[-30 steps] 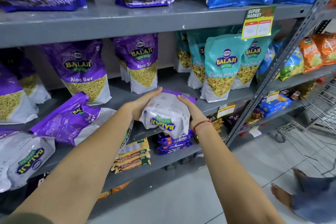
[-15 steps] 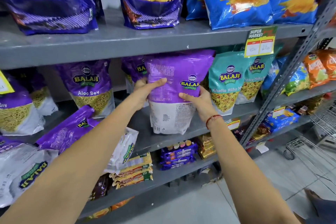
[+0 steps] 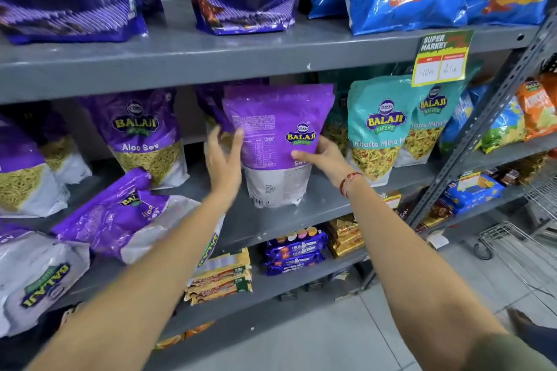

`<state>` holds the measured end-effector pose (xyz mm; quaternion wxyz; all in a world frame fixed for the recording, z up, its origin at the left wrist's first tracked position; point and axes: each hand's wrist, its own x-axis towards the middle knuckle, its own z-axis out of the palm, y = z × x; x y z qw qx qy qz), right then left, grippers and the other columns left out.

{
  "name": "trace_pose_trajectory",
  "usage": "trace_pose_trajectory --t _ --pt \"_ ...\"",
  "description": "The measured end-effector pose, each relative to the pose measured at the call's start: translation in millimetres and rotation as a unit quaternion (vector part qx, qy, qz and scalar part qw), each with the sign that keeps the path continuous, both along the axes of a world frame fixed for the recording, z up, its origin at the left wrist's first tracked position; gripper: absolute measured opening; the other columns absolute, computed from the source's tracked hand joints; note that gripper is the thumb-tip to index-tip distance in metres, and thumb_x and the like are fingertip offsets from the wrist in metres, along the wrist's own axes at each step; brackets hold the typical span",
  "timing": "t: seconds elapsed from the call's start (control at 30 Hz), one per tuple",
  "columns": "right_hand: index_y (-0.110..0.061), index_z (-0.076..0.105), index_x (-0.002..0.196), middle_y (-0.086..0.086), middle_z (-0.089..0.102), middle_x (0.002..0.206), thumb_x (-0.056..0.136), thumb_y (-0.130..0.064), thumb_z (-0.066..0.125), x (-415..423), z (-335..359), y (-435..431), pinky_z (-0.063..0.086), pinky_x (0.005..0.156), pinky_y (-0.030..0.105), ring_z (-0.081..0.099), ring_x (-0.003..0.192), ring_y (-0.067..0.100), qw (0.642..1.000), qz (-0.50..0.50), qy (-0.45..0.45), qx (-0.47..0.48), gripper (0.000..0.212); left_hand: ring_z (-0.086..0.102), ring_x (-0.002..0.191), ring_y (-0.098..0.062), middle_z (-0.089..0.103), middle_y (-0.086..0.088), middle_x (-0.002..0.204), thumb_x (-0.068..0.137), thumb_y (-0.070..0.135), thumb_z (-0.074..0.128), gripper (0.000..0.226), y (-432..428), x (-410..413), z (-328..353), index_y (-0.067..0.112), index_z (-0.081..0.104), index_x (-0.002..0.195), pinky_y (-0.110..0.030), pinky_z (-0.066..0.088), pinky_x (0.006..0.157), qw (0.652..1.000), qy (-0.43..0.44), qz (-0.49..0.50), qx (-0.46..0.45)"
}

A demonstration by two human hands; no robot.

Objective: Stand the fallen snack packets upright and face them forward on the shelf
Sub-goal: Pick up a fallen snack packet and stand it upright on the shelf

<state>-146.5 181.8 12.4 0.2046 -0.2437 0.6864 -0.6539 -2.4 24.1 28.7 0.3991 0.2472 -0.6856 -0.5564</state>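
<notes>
A purple Aloo Sev packet [image 3: 278, 141] stands upright on the grey middle shelf [image 3: 271, 220], its printed back turned toward me. My right hand [image 3: 324, 156] grips its right side. My left hand [image 3: 223, 159] is at its left edge, blurred, fingers spread, thumb on the packet. Lower left, another purple packet [image 3: 120, 217] lies fallen on its side, and a white-backed packet [image 3: 33, 280] lies flat beside it. An upright Aloo Sev packet [image 3: 144, 135] faces forward at the left.
Teal Khatta Mitha packets [image 3: 376, 129] stand right of the held packet. The top shelf [image 3: 211, 54] carries purple and blue bags. Biscuit packs [image 3: 295, 250] lie on a lower shelf. A slanted metal upright [image 3: 488, 117] and a wire basket [image 3: 518, 250] are at the right.
The packet went from lying upside down in both hands to upright on the shelf. My left hand has loosened and slid to the packet's left edge.
</notes>
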Motion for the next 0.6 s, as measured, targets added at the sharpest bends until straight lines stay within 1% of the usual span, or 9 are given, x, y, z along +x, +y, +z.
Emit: trace_pose_trajectory --t 0.07,0.1,0.17,0.23,0.33,0.4,0.5,0.57,0.6 --pt "-0.015 0.063 0.110 -0.001 0.071 0.107 0.070 -0.022 0.081 9 -16 -1 0.052 0.092 0.027 0.067 0.099 0.011 1.000 -0.002 -0.022 0.022 0.044 0.054 0.107 -0.022 0.044 -0.019 0.129 0.094 0.023 0.051 0.039 38 15 -39 0.007 0.045 0.129 -0.021 0.040 0.093 0.997 0.006 0.082 0.001" --pt "-0.018 0.065 0.106 -0.003 0.072 0.104 0.070 -0.026 0.081 14 -19 -4 0.052 0.089 0.025 0.068 0.096 0.009 0.999 -0.018 -0.032 0.015 0.041 0.055 0.106 -0.025 0.043 -0.021 0.127 0.093 0.016 0.051 0.037 57 20 -57 0.005 0.045 0.128 -0.021 0.040 0.091 0.997 -0.006 0.076 0.005" --pt "-0.020 0.067 0.098 -0.005 0.073 0.095 0.068 -0.029 0.083 22 -19 -9 0.053 0.077 0.016 0.069 0.085 0.002 0.997 -0.069 -0.016 0.002 0.035 0.052 0.114 -0.030 0.043 -0.021 0.129 0.091 0.007 0.052 0.040 88 23 -85 0.004 0.044 0.130 -0.027 0.039 0.096 0.997 -0.072 0.007 0.001" --pt "-0.019 0.069 0.091 -0.009 0.072 0.084 0.066 -0.032 0.084 32 -15 -14 0.050 0.067 0.010 0.066 0.071 -0.008 0.990 -0.134 0.035 0.013 0.033 0.041 0.130 -0.028 0.038 -0.017 0.140 0.089 0.008 0.055 0.051 105 17 -102 0.004 0.037 0.136 -0.028 0.029 0.108 0.988 -0.139 -0.057 -0.028" --pt "-0.012 0.070 0.091 0.003 0.075 0.085 0.067 -0.044 0.081 57 -15 -21 0.052 0.073 0.026 0.070 0.079 0.011 0.965 -0.236 0.097 0.063 0.042 0.020 0.144 -0.026 0.019 -0.015 0.154 0.086 0.008 0.061 0.072 108 2 -109 0.001 0.019 0.145 -0.029 0.017 0.116 0.979 -0.176 -0.097 -0.040" --pt "-0.008 0.066 0.085 0.012 0.073 0.082 0.071 -0.054 0.073 77 -14 -23 0.046 0.068 0.032 0.067 0.083 0.029 0.945 -0.275 0.134 0.119 0.048 0.012 0.146 -0.028 0.011 -0.017 0.157 0.082 0.006 0.063 0.084 103 -4 -108 -0.001 0.010 0.146 -0.031 0.014 0.118 0.975 -0.191 -0.110 -0.027" --pt "-0.012 0.055 0.065 0.004 0.062 0.059 0.072 -0.061 0.067 96 -8 -25 0.040 0.061 0.033 0.059 0.064 0.024 0.953 -0.225 0.146 0.138 0.051 0.036 0.136 -0.031 0.039 -0.022 0.143 0.077 0.016 0.066 0.077 83 -11 -102 -0.001 0.026 0.141 -0.031 0.030 0.111 0.981 -0.169 -0.084 -0.038" --pt "-0.013 0.048 0.057 -0.002 0.051 0.050 0.073 -0.061 0.067 100 -1 -21 0.039 0.057 0.032 0.047 0.052 0.015 0.973 -0.160 0.131 0.103 0.054 0.058 0.114 -0.030 0.061 -0.017 0.119 0.072 0.025 0.071 0.062 65 -14 -95 0.006 0.048 0.126 -0.035 0.046 0.093 0.986 -0.156 -0.059 -0.028" --pt "-0.013 0.053 0.061 -0.002 0.055 0.054 0.074 -0.058 0.068 97 1 -19 0.043 0.060 0.032 0.051 0.055 0.014 0.979 -0.142 0.124 0.079 0.049 0.063 0.105 -0.030 0.066 -0.015 0.110 0.068 0.029 0.074 0.057 54 -16 -90 0.008 0.054 0.117 -0.032 0.049 0.082 0.984 -0.166 -0.055 -0.015"
